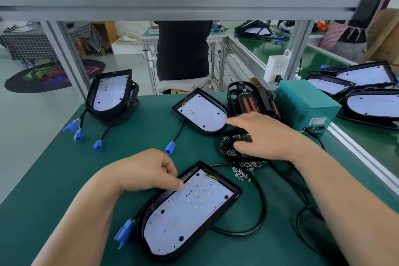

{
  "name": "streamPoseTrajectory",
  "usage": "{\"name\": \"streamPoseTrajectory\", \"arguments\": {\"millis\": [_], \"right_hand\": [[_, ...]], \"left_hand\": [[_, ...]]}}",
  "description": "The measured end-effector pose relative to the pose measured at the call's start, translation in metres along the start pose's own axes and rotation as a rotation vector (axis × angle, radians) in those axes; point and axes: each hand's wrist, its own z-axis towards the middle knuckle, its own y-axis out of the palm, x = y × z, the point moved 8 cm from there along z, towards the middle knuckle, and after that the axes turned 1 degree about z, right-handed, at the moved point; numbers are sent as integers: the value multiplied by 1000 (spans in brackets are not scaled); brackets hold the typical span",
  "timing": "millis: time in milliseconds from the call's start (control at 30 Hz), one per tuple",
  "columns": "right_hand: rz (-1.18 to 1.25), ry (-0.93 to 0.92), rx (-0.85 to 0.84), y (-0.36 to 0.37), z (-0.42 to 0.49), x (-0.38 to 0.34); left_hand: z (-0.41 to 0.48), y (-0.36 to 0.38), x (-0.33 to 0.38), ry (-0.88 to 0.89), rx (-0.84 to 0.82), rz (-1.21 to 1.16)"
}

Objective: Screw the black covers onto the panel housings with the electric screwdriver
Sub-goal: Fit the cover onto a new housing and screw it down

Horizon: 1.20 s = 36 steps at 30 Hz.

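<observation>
Near panel housing [190, 211] lies open, uncovered, on green mat; left hand [146, 170] loosely curled, fingertips steadying its far-left edge; right hand [259, 136] spread over black screw dish [228, 149], right of centre. Step, by my judgement: gathering screws; next needs cover from far stack [250, 99], screwdriver unseen

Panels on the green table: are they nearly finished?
Not nearly. The near panel housing lies open with no cover on. Left hand steadies it while right hand reaches into the screw dish. The second housing and the stack wait uncovered.
</observation>
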Motion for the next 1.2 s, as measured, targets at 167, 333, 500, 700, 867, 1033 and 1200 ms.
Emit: {"name": "streamPoseTrajectory", "arguments": {"millis": [167, 333, 500, 700, 867, 1033, 1200], "right_hand": [[-12, 94, -207, 17, -32, 48], [27, 79, -135, 20, -28, 54], [252, 36, -46, 9, -30, 56], [498, -32, 150, -17, -49, 43], [539, -231, 178, -35, -82, 0], [374, -366, -46, -6, -92, -50], [278, -382, -149, 10, -91, -74]], "left_hand": [[-1, 4, 8, 30, 19, 55], [-4, -8, 22, 143, 167, 6], [-3, -9, 31, 224, 222, -185], [8, 7, 37, 222, 257, -243], [12, 18, 36, 212, 212, -385], [16, 18, 29, 82, 207, -590], [16, 25, 32, 61, 101, -622]]}}
